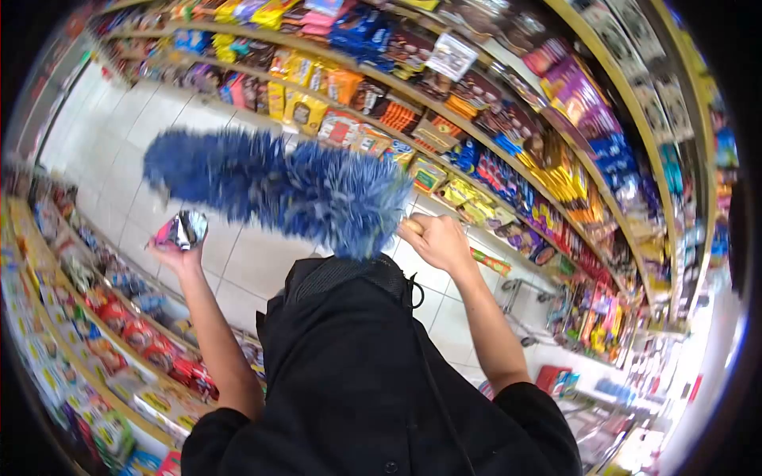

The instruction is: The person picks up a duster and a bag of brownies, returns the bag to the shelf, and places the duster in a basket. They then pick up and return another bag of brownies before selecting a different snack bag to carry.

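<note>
Blue duster (278, 186) lies sideways

Its handle end sits tight in the closed right hand (438, 240). The fluffy part stretches across to the left hand (176, 252), which grips a shiny packet (184, 230) just under the tip.

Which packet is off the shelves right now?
The pink-and-silver packet in the left hand, held over the floor; all others sit on shelves. The right hand grips the duster.

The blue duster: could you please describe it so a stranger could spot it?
Between the two snack shelves, above the tiled floor, the right hand grips the duster. It is the only shaggy, plain blue thing among glossy packets.
</note>
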A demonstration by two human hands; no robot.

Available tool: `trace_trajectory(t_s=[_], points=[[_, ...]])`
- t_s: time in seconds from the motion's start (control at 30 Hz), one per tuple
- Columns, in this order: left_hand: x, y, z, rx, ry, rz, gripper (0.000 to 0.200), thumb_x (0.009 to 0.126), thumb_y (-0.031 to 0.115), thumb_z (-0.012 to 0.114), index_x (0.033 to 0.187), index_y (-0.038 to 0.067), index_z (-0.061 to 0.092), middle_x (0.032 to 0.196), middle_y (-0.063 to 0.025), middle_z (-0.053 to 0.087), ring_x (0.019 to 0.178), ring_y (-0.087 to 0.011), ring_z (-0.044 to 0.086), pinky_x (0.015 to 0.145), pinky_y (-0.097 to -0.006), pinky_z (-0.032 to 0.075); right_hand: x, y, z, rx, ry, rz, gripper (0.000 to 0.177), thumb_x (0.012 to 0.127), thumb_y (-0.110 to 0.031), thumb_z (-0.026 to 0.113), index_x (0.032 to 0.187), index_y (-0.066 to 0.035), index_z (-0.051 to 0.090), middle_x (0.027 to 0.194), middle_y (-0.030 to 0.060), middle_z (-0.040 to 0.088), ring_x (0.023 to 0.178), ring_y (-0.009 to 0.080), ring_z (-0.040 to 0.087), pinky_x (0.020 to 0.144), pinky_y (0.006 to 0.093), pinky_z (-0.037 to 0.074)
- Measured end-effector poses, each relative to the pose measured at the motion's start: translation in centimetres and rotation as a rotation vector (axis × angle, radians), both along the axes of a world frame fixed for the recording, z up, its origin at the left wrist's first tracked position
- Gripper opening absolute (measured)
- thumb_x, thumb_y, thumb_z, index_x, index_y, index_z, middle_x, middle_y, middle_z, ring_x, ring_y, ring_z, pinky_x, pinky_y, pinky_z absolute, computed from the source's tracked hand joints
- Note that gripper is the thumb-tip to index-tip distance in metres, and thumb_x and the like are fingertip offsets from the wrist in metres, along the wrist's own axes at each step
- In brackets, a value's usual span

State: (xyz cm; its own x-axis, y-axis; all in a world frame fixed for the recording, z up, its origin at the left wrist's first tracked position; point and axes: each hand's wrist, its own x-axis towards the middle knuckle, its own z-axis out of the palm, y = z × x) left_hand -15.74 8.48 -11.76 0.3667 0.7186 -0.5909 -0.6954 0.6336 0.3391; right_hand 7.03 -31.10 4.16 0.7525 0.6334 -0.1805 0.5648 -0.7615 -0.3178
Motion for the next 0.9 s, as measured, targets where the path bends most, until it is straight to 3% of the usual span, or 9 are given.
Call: trace_trajectory(t_s=[0.13, 0.23, 0.37, 0.53, 0.63, 0.7, 0.77, 0.83, 0.9], points=[[1.9, -0.2, 0.1, 0.227, -0.163, -0.141, 0.056, 0.078, 0.045, 0.047, 0.121, 0.008, 0.051, 0.125, -0.0123, 0.051, 0.118, -0.033, 0.045, 0.099, -0.0556, 0.033, 0.2, -3.1, -0.5, -0.041, 0.031, 0.047, 0.042, 0.081, -0.05, 0.056, 0.074, -0.01, 0.064, 0.059, 0.014, 0.059, 0.061, 0.0355, 0.059, 0.059, 0.0456, 0.047], [4.4, -2.9, 2.2, 0.057, 0.102, -0.154, 0.052, 0.076, 0.043, 0.048, 0.116, 0.01, 0.056, 0.12, -0.0114, 0.055, 0.113, -0.032, 0.05, 0.096, -0.0532, 0.037, -1.0, -3.0, -0.7, -0.085, 0.024, -0.015, 0.042, 0.081, -0.051, 0.056, 0.073, -0.01, 0.064, 0.059, 0.0144, 0.059, 0.061, 0.0354, 0.059, 0.059, 0.0451, 0.047], [3.8, -1.4, 1.2, 0.151, -0.128, -0.138, 0.055, 0.074, 0.041, 0.047, 0.119, 0.01, 0.053, 0.123, -0.0128, 0.053, 0.115, -0.0343, 0.047, 0.097, -0.0533, 0.035, -1.1, -4.8, -2.0, -0.053, 0.088, 0.002, 0.047, 0.081, -0.056, 0.052, 0.079, -0.012, 0.068, 0.06, 0.0166, 0.061, 0.063, 0.0354, 0.061, 0.063, 0.0442, 0.049], [4.4, 0.5, 1.1, 0.047, 0.074, 0.045, 0.058, 0.077, 0.041, 0.039, 0.12, 0.004, 0.052, 0.125, -0.018, 0.051, 0.118, -0.0359, 0.045, 0.1, -0.0509, 0.034, -0.9, -5.3, -2.7, -0.124, 0.086, 0.018, 0.048, 0.081, -0.058, 0.051, 0.079, -0.013, 0.068, 0.061, 0.0159, 0.061, 0.063, 0.0353, 0.061, 0.062, 0.0444, 0.049], [4.4, -1.5, 4.4, 0.165, 0.061, -0.308, 0.055, 0.078, 0.041, 0.039, 0.116, 0.004, 0.054, 0.121, -0.0176, 0.053, 0.114, -0.0343, 0.049, 0.098, -0.0498, 0.036, -0.4, -5.3, -3.5, -0.137, 0.048, 0.005, 0.047, 0.08, -0.058, 0.051, 0.082, -0.013, 0.068, 0.063, 0.0164, 0.061, 0.065, 0.0353, 0.061, 0.061, 0.0443, 0.049], [4.8, 0.1, 0.8, 0.208, 0.03, -0.186, 0.052, 0.079, 0.041, 0.04, 0.112, 0.004, 0.056, 0.117, -0.0162, 0.056, 0.109, -0.0324, 0.052, 0.096, -0.0499, 0.039, 0.0, -4.6, -4.0, -0.125, 0.038, -0.009, 0.043, 0.08, -0.054, 0.053, 0.084, -0.014, 0.067, 0.064, 0.0162, 0.062, 0.066, 0.0351, 0.062, 0.06, 0.0443, 0.049], [4.6, -0.3, 2.0, 0.218, -0.028, -0.119, 0.052, 0.085, 0.043, 0.039, 0.117, 0.005, 0.055, 0.119, -0.014, 0.055, 0.111, -0.0316, 0.051, 0.097, -0.0474, 0.039, 0.4, -4.4, -4.0, -0.091, 0.034, 0.059, 0.038, 0.08, -0.049, 0.057, 0.084, -0.013, 0.067, 0.064, 0.0164, 0.061, 0.065, 0.0353, 0.061, 0.06, 0.0441, 0.048], [4.1, 1.4, 0.6, 0.756, -0.186, -0.207, 0.048, 0.085, 0.042, 0.039, 0.114, 0.007, 0.056, 0.112, -0.0124, 0.059, 0.104, -0.0294, 0.055, 0.093, -0.045, 0.043, 1.1, -3.9, -4.8, -0.051, 0.027, 0.096, 0.034, 0.079, -0.044, 0.059, 0.082, -0.011, 0.067, 0.063, 0.0178, 0.06, 0.064, 0.0364, 0.06, 0.06, 0.0441, 0.048], [4.3, 0.0, 3.7, 0.339, 0.134, -0.09, 0.039, 0.084, 0.041, 0.041, 0.099, 0.01, 0.058, 0.102, -0.0054, 0.062, 0.092, -0.0242, 0.059, 0.083, -0.0392, 0.047, 1.9, -3.5, -5.0, -0.072, 0.022, 0.04, 0.032, 0.078, -0.041, 0.061, 0.08, -0.01, 0.066, 0.063, 0.0192, 0.059, 0.064, 0.0377, 0.06, 0.06, 0.0444, 0.047]])
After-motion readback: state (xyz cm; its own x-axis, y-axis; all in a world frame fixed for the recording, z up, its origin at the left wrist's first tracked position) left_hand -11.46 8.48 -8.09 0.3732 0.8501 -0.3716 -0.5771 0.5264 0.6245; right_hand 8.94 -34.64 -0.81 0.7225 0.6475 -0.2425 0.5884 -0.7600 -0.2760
